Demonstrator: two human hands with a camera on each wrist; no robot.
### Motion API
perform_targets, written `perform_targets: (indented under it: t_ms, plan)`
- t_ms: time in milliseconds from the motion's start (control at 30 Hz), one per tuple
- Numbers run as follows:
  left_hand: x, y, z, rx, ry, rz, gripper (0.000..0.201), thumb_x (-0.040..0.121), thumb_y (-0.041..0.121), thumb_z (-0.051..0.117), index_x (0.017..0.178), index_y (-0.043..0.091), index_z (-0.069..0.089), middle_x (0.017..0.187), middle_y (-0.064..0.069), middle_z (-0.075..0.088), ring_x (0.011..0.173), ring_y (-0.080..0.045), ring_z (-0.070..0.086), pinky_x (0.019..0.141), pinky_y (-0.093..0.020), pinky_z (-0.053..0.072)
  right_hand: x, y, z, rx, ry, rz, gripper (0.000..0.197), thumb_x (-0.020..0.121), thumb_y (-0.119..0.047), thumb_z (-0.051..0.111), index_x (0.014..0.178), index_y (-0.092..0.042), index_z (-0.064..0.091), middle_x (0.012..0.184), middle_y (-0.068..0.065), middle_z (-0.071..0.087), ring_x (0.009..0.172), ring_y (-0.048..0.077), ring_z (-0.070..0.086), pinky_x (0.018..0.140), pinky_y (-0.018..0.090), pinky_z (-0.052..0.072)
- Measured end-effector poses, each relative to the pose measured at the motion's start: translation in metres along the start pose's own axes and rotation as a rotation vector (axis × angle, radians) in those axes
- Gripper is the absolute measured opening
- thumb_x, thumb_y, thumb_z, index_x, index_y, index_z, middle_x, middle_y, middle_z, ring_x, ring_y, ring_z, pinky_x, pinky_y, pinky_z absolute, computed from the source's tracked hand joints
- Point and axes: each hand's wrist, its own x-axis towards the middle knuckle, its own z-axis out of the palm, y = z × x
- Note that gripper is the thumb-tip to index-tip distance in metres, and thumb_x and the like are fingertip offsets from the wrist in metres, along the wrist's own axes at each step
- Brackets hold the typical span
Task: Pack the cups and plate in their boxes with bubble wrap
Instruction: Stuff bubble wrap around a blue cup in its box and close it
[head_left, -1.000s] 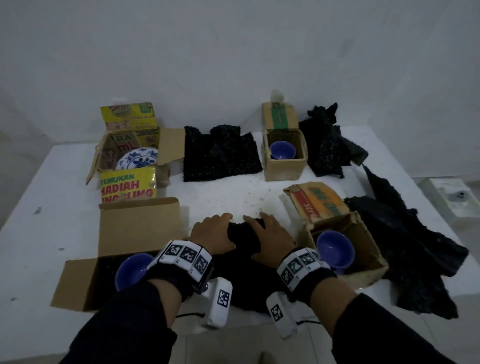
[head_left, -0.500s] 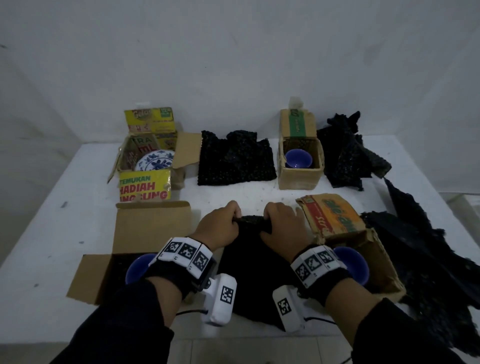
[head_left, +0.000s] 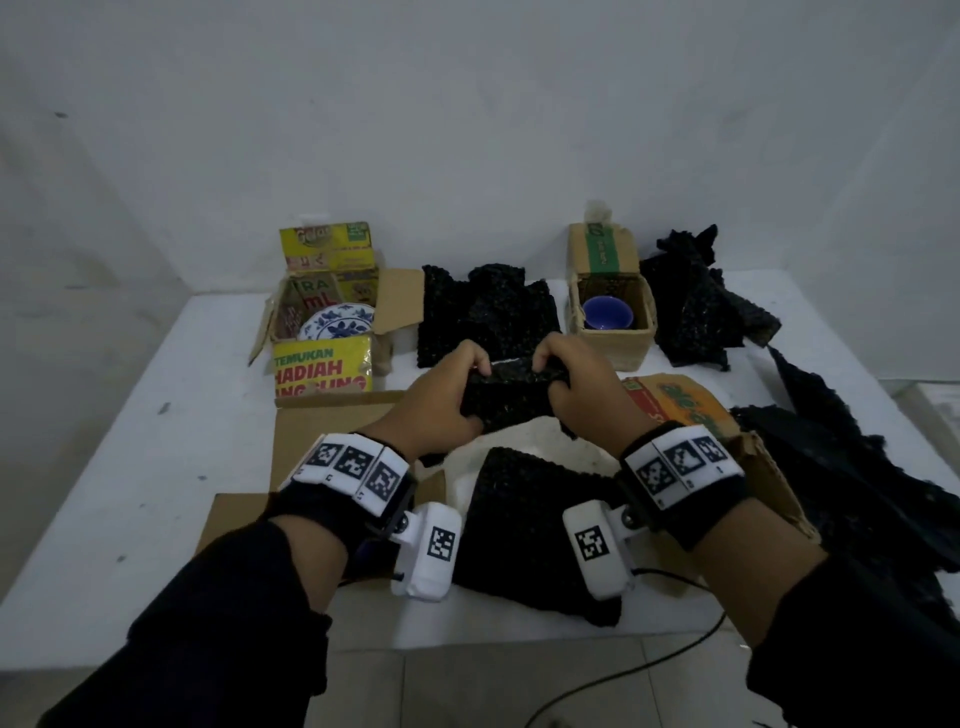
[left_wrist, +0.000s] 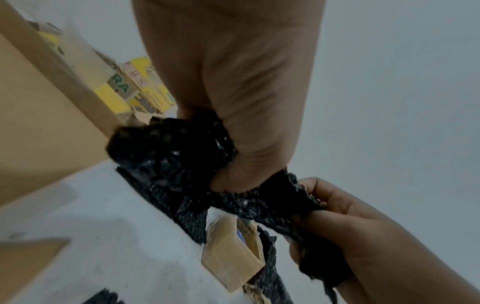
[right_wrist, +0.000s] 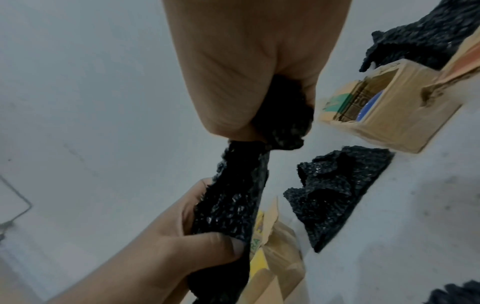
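Both hands hold one black bubble wrap sheet (head_left: 511, 402) up over the table's middle. My left hand (head_left: 447, 395) grips its left end and my right hand (head_left: 576, 384) grips its right end, fingers curled round the bunched edge. The rest of the sheet hangs down to the table. The left wrist view shows the left hand (left_wrist: 233, 123) clenching the wrap (left_wrist: 168, 152); the right wrist view shows the right hand (right_wrist: 246, 82) doing the same. A blue-and-white plate (head_left: 337, 325) lies in the yellow box (head_left: 322, 369). A blue cup (head_left: 608, 314) sits in the far brown box (head_left: 610, 348).
An open brown box (head_left: 332, 431) lies at near left and another (head_left: 675, 410) at near right, their insides hidden by my arms. More black wrap lies folded at the back middle (head_left: 488, 317), behind the far box (head_left: 696, 306) and along the right edge (head_left: 841, 467).
Both hands closed on the far edge of the sheet that lay flat and lifted it off the table, away from me.
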Motion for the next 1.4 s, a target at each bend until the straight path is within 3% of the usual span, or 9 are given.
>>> perform_targets:
  t_ms: [133, 300, 467, 667, 800, 933, 1000, 1233, 1400]
  plan:
    - [-0.022, -0.016, -0.034, 0.058, 0.095, 0.041, 0.035, 0.072, -0.012, 0.053, 0.09, 0.018, 0.052, 0.097, -0.004, 0.051, 0.092, -0.017, 0.049, 0.074, -0.015, 0.038, -0.002, -0.031, 0.011, -0.05, -0.086, -0.02, 0.022, 0.075, 0.001, 0.047, 0.087, -0.016, 0.053, 0.089, 0.004, 0.045, 0.074, 0.025, 0.048, 0.065, 0.027, 0.037]
    - [-0.058, -0.047, -0.068, 0.034, 0.137, -0.034, 0.039, 0.077, -0.014, 0.047, 0.089, 0.019, 0.065, 0.091, 0.001, 0.064, 0.086, -0.005, 0.058, 0.068, -0.01, 0.044, -0.007, -0.065, 0.042, -0.289, -0.289, -0.091, 0.036, 0.074, -0.028, 0.076, 0.1, -0.012, 0.055, 0.096, 0.0, 0.04, 0.076, 0.022, 0.05, 0.064, 0.033, 0.041]
    - [-0.1, -0.084, -0.071, 0.018, 0.08, -0.085, 0.043, 0.073, -0.014, 0.054, 0.09, 0.021, 0.07, 0.085, 0.019, 0.064, 0.078, 0.019, 0.057, 0.071, -0.002, 0.042, -0.009, -0.085, 0.092, -0.45, -0.358, -0.116, 0.02, 0.076, -0.002, 0.057, 0.096, -0.006, 0.058, 0.102, 0.014, 0.047, 0.069, 0.035, 0.049, 0.056, 0.031, 0.027]
    - [-0.146, -0.123, -0.056, 0.034, -0.069, -0.115, 0.037, 0.071, -0.002, 0.062, 0.095, 0.024, 0.072, 0.098, 0.0, 0.065, 0.094, -0.015, 0.061, 0.085, -0.026, 0.049, -0.022, -0.093, 0.134, -0.58, -0.516, -0.106, 0.023, 0.083, -0.001, 0.05, 0.102, -0.008, 0.061, 0.113, 0.012, 0.044, 0.081, 0.034, 0.053, 0.06, 0.034, 0.034]
    - [-0.165, -0.131, -0.047, 0.106, -0.203, -0.135, 0.037, 0.077, 0.002, 0.065, 0.101, 0.029, 0.071, 0.099, 0.008, 0.053, 0.094, -0.008, 0.053, 0.085, -0.018, 0.041, -0.039, -0.092, 0.155, -0.703, -0.635, -0.132, 0.025, 0.087, -0.008, 0.053, 0.108, -0.014, 0.064, 0.116, 0.011, 0.041, 0.095, 0.031, 0.049, 0.066, 0.032, 0.034]
    - [-0.177, -0.138, -0.039, 0.209, -0.281, -0.103, 0.035, 0.079, 0.008, 0.063, 0.107, 0.028, 0.07, 0.105, 0.008, 0.056, 0.097, -0.002, 0.048, 0.085, -0.013, 0.036, -0.053, -0.104, 0.163, -0.879, -0.683, -0.213, 0.022, 0.051, -0.03, 0.084, 0.071, -0.035, 0.073, 0.083, 0.003, 0.058, 0.076, 0.024, 0.058, 0.056, 0.027, 0.028]
    - [-0.181, -0.142, -0.034, 0.235, -0.272, -0.086, 0.034, 0.08, 0.011, 0.062, 0.108, 0.029, 0.069, 0.111, 0.006, 0.06, 0.103, -0.008, 0.053, 0.087, -0.018, 0.04, -0.059, -0.098, 0.17, -0.942, -0.632, -0.245, 0.025, 0.037, -0.035, 0.084, 0.056, -0.038, 0.069, 0.072, -0.003, 0.055, 0.07, 0.019, 0.05, 0.052, 0.025, 0.033]
    - [-0.19, -0.151, -0.021, 0.295, -0.176, 0.014, 0.051, 0.074, 0.06, 0.04, 0.104, 0.032, 0.07, 0.097, 0.007, 0.05, 0.087, -0.012, 0.043, 0.074, -0.028, 0.035, -0.078, -0.087, 0.196, -1.018, -0.601, -0.211, 0.01, 0.059, -0.026, 0.056, 0.056, -0.023, 0.066, 0.079, 0.002, 0.054, 0.07, 0.022, 0.046, 0.062, 0.031, 0.034]
    - [-0.202, -0.161, -0.023, 0.131, 0.061, -0.021, 0.05, 0.08, 0.057, 0.039, 0.116, 0.031, 0.061, 0.103, 0.006, 0.056, 0.097, -0.013, 0.051, 0.085, -0.032, 0.043, -0.075, -0.093, 0.19, -0.913, -0.518, -0.18, 0.009, 0.056, -0.021, 0.053, 0.048, -0.02, 0.058, 0.06, 0.003, 0.046, 0.057, 0.024, 0.048, 0.054, 0.029, 0.028]
